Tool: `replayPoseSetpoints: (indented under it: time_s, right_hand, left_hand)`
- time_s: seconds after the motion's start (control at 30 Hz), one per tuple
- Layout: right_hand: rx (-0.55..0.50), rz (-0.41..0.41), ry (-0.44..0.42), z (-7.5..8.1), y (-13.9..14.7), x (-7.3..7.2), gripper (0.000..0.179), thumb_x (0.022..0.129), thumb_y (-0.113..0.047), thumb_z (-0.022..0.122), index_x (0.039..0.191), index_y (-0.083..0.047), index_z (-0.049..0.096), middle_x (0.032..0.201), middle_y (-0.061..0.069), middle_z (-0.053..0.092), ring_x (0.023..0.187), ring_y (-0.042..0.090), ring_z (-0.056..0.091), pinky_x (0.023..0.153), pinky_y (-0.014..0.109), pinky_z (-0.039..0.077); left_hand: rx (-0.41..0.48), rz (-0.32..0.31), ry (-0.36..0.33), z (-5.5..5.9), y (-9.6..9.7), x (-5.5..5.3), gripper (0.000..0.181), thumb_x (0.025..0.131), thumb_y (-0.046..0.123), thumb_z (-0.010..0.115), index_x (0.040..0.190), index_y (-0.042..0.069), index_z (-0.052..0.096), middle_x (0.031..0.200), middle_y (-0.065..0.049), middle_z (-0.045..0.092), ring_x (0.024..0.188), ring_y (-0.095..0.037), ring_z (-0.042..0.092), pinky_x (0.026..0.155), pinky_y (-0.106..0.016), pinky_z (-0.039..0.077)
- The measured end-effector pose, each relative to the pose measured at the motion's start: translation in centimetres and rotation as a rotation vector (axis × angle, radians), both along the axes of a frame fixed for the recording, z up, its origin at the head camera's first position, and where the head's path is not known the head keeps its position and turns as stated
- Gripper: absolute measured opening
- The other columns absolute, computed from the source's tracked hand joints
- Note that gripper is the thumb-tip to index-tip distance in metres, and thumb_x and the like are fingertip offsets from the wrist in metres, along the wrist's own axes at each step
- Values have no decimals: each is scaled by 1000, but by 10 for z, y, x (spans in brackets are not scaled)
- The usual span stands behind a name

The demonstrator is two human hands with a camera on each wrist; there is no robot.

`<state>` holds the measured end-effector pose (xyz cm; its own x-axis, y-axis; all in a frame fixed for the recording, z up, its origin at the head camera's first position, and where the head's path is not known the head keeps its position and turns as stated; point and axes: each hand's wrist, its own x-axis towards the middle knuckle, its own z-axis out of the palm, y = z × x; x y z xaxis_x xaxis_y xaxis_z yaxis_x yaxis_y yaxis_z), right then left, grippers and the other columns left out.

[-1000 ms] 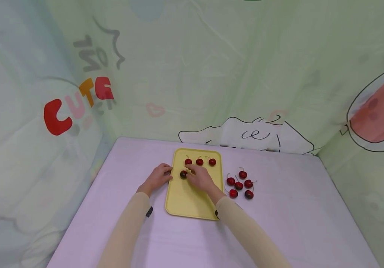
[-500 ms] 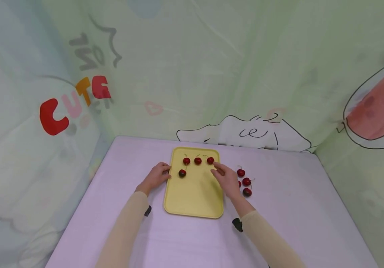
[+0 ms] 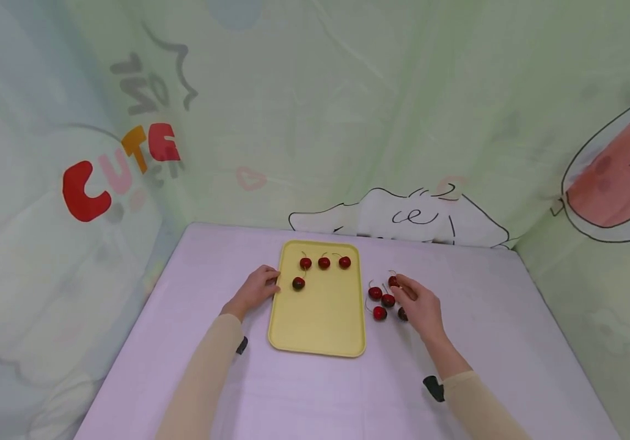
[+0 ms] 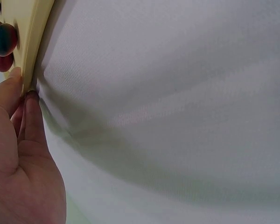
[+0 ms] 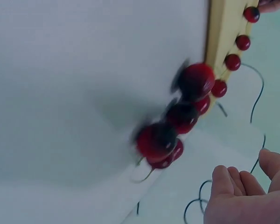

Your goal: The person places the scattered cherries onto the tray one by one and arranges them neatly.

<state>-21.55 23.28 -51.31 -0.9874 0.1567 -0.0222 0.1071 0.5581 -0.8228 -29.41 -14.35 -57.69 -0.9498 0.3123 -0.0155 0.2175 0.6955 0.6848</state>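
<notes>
My left hand [image 3: 253,291] holds the left edge of a yellow tray [image 3: 317,324]; in the left wrist view its thumb [image 4: 8,91] lies on the rim, with the fingers against the outer side. Three red cherries [image 3: 324,263] with stems form a row along the tray's far end. A darker cherry [image 3: 299,283] sits below the leftmost one. To the right of the tray, my right hand [image 3: 420,304] hovers over a loose group of cherries [image 3: 379,313], partly covering them. Its thumb and fingers are apart in the right wrist view, with nothing between them.
A lilac cloth [image 3: 490,342] covers the table. Printed fabric walls [image 3: 315,134] rise behind it and on both sides. Each wrist wears a dark device [image 3: 434,388], seen beside the beige sleeve [image 3: 482,406].
My right hand has left the dark cherry on the tray and moved right, over the loose cherries. The left hand stays at the tray's edge.
</notes>
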Motion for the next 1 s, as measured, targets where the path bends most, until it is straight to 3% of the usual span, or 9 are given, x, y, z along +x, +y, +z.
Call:
replayPoseSetpoints:
  time_s: [0.17,0.5,0.73,1.0]
  right_hand:
    - [59,-11,-30,-2,27,4,51,100,-28,56,144,-3,47,143,19,49,131,33,48,100,41,47]
    - [158,0,-169,-31,49,13,54,98,-32,60,140,1,50,137,27,52,125,41,51,97,50,50]
    - [180,-2,-173,-52,41,15,55,95,-28,65,138,4,52,131,28,56,120,41,54,96,49,51]
    - [231,-8,-108,-55,31,19,49,95,-16,65,136,6,52,129,29,57,117,41,56,96,49,51]
  left_hand:
    - [-9,20,-21,1,1,-1,44,92,11,68,132,-4,58,125,-13,54,115,-24,55,102,-36,47]
    - [1,22,-24,-1,-1,-2,44,93,12,67,133,-3,57,125,-13,55,116,-24,56,102,-35,47]
    - [21,31,-40,-1,0,0,42,94,10,65,133,-3,56,127,-14,55,120,-25,56,103,-35,46]
    - [29,36,-64,3,1,3,43,95,10,64,135,-3,55,128,-14,55,121,-25,55,105,-36,45]
